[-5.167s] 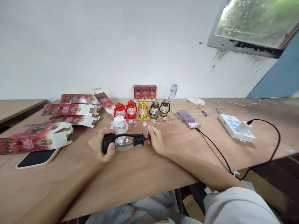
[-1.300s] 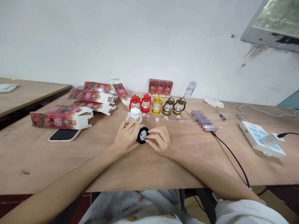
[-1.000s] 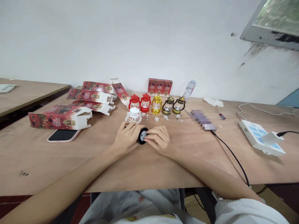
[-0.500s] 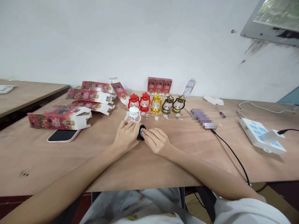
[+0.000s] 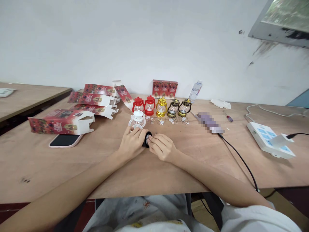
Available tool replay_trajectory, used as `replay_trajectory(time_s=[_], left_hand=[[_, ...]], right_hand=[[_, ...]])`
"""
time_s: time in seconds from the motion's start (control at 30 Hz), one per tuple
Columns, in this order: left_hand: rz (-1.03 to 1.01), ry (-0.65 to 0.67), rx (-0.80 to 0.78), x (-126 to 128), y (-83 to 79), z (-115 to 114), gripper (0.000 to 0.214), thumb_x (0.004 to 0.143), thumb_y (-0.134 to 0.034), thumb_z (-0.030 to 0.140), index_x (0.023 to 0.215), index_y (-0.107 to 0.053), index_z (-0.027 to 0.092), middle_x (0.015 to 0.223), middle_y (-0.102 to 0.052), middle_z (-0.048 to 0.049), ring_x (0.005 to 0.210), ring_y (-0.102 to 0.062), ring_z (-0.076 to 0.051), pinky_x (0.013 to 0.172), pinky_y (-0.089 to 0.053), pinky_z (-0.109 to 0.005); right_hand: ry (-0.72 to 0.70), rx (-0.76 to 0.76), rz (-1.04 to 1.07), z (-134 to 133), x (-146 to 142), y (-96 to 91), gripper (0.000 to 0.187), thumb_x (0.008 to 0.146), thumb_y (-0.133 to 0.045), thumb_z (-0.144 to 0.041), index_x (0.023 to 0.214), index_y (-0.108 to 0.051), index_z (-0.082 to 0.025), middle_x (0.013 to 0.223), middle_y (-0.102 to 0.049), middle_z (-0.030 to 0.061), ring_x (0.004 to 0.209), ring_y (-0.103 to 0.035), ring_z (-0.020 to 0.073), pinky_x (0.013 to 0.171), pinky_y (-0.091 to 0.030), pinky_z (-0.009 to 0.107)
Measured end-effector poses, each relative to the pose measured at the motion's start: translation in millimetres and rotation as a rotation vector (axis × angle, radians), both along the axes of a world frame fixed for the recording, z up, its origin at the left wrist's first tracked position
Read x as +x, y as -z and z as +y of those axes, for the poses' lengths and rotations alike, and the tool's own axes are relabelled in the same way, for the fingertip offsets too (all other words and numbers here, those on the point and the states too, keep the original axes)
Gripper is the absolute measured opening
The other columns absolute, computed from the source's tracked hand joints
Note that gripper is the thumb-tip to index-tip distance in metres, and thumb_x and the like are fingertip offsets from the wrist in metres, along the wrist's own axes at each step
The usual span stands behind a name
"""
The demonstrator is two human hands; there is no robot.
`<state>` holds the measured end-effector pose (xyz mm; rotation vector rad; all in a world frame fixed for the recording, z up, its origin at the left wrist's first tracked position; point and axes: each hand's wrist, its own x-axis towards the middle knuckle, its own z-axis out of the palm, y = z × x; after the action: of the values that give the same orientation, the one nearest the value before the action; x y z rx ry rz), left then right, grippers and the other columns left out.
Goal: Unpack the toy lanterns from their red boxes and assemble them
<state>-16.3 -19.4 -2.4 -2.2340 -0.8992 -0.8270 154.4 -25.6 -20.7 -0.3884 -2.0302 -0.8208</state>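
A round black plastic lantern base (image 5: 145, 144) is gripped by the left hand (image 5: 132, 141) and touched by the right hand (image 5: 163, 147), whose grip cannot be told.

Left part of the surface (image 5: 154, 180): smartphone (image 5: 65, 140) in a pink case, lying screen up. Rear edge, right of centre: transparent bottle (image 5: 195, 91), with a crumpled white tissue (image 5: 220, 103) farther right. In front of the tissue: small screwdriver (image 5: 229, 118). Toward the right edge: white power strip (image 5: 260, 132), fitted with a plugged-in white charger (image 5: 279, 141); a white cable (image 5: 246, 112) runs behind. Beyond the left edge: adjacent table (image 5: 29, 96) carrying a white packet (image 5: 6, 92). Behind the rear edge: white wall (image 5: 145, 42) with a window (image 5: 289, 16) at upper right.
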Motion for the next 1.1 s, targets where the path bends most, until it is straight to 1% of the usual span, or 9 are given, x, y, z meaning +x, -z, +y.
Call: replay_trajectory(time_s=[0.17, 0.37, 0.53, 0.7, 0.8, 0.87, 0.93, 1.0, 1.1], left_hand=[[-0.005, 0.032, 0.008, 0.7, -0.4, -2.3, 0.013, 0.085, -0.043, 0.017, 0.088, -0.055, 0.015, 0.07, -0.065, -0.0027, 0.067, -0.056, -0.018, 0.063, -0.03, -0.033], [-0.024, 0.025, 0.022, 1.2, 0.4, 0.3, 0.012, 0.086, -0.043, 0.017, 0.088, -0.055, 0.015, 0.07, -0.065, -0.0025, 0.066, -0.056, -0.018, 0.064, -0.031, -0.033], [-0.031, 0.023, 0.013, 1.0, -1.6, 2.4, 0.013, 0.086, -0.043, 0.019, 0.089, -0.055, 0.016, 0.071, -0.066, -0.0025, 0.068, -0.057, -0.018, 0.065, -0.032, -0.033], [-0.033, 0.014, -0.011, -0.8, -5.8, 2.3, 0.011, 0.083, -0.047, 0.019, 0.09, -0.056, 0.016, 0.071, -0.066, -0.0026, 0.069, -0.059, -0.019, 0.066, -0.032, -0.033], [-0.033, 0.027, -0.029, -1.2, -4.8, 2.5, 0.011, 0.082, -0.047, 0.018, 0.089, -0.055, 0.016, 0.073, -0.067, -0.0026, 0.069, -0.059, -0.018, 0.067, -0.032, -0.033], [-0.029, 0.031, -0.034, -1.2, -3.6, 2.6, 0.01, 0.082, -0.047, 0.018, 0.089, -0.055, 0.017, 0.074, -0.067, -0.0023, 0.069, -0.06, -0.018, 0.067, -0.032, -0.033], [-0.026, 0.037, -0.041, -1.2, -3.2, 2.3, 0.01, 0.082, -0.047, 0.018, 0.089, -0.054, 0.017, 0.075, -0.068, -0.0021, 0.069, -0.06, -0.018, 0.067, -0.032, -0.033], [-0.041, 0.053, -0.054, -1.2, -3.6, 1.8, 0.01, 0.083, -0.048, 0.02, 0.09, -0.054, 0.018, 0.076, -0.068, -0.0021, 0.07, -0.061, -0.018, 0.067, -0.032, -0.033], [-0.069, 0.098, -0.074, -1.2, -5.2, 0.1, 0.009, 0.083, -0.05, 0.023, 0.09, -0.053, 0.018, 0.079, -0.069, -0.002, 0.07, -0.061, -0.018, 0.067, -0.032, -0.032]], right_hand=[[0.004, 0.044, -0.005, -1.2, 2.1, 0.1, 0.004, 0.08, -0.06, -0.01, 0.083, -0.062, -0.01, 0.08, -0.071, 0.009, 0.073, -0.065, 0.016, 0.074, -0.056, 0.03], [0.033, 0.068, -0.083, 1.2, 5.3, 0.0, 0.009, 0.084, -0.055, -0.011, 0.089, -0.062, -0.009, 0.085, -0.072, 0.0103, 0.081, -0.066, 0.0172, 0.082, -0.057, 0.033], [0.015, 0.077, -0.093, 2.0, 5.6, -3.1, 0.009, 0.081, -0.059, -0.009, 0.089, -0.062, -0.005, 0.084, -0.071, 0.0132, 0.081, -0.067, 0.0189, 0.082, -0.058, 0.034], [-0.013, 0.065, -0.082, 3.4, 4.0, -6.9, 0.01, 0.082, -0.059, -0.011, 0.09, -0.063, -0.006, 0.085, -0.071, 0.0138, 0.082, -0.066, 0.0191, 0.08, -0.059, 0.034], [-0.014, 0.04, -0.06, 4.9, 3.7, -8.0, 0.006, 0.083, -0.058, -0.011, 0.085, -0.064, -0.01, 0.082, -0.071, 0.0107, 0.079, -0.065, 0.0176, 0.077, -0.059, 0.032], [-0.052, 0.006, -0.037, 6.3, 5.4, -9.4, 0.005, 0.082, -0.06, -0.01, 0.08, -0.064, -0.012, 0.078, -0.07, 0.0078, 0.076, -0.065, 0.0158, 0.073, -0.059, 0.029], [-0.114, -0.072, -0.013, 7.3, 8.4, -10.9, 0.005, 0.08, -0.062, -0.01, 0.078, -0.064, -0.013, 0.077, -0.07, 0.0057, 0.073, -0.063, 0.0145, 0.068, -0.058, 0.027], [-0.153, -0.212, 0.039, 6.7, 11.2, -11.7, 0.003, 0.081, -0.063, -0.013, 0.08, -0.065, -0.015, 0.082, -0.069, 0.0056, 0.076, -0.062, 0.0141, 0.067, -0.057, 0.027], [-0.171, -0.471, 0.206, 3.6, 12.0, -10.4, 0.007, 0.084, -0.061, -0.021, 0.084, -0.067, -0.017, 0.1, -0.064, 0.0099, 0.088, -0.061, 0.0155, 0.075, -0.057, 0.032]])
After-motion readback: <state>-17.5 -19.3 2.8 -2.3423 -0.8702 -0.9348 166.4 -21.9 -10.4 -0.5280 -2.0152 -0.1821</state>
